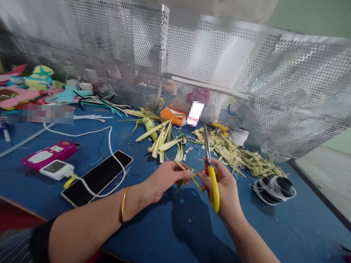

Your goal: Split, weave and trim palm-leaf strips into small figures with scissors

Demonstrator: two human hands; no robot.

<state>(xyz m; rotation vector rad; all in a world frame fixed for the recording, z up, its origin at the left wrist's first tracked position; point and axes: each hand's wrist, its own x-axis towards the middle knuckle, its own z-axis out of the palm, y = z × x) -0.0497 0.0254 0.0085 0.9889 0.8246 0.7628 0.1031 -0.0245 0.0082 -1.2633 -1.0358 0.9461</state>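
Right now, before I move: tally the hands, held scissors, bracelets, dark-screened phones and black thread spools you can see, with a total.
Hands, left hand and right hand: 2
Held scissors: 1
Gold bracelet: 1
Dark-screened phone: 1
Black thread spool: 1
Total: 6

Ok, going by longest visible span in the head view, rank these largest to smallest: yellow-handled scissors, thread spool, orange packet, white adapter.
1. Yellow-handled scissors
2. Thread spool
Unranked below these: white adapter and orange packet; they look close, and the adapter sits nearer the camera.
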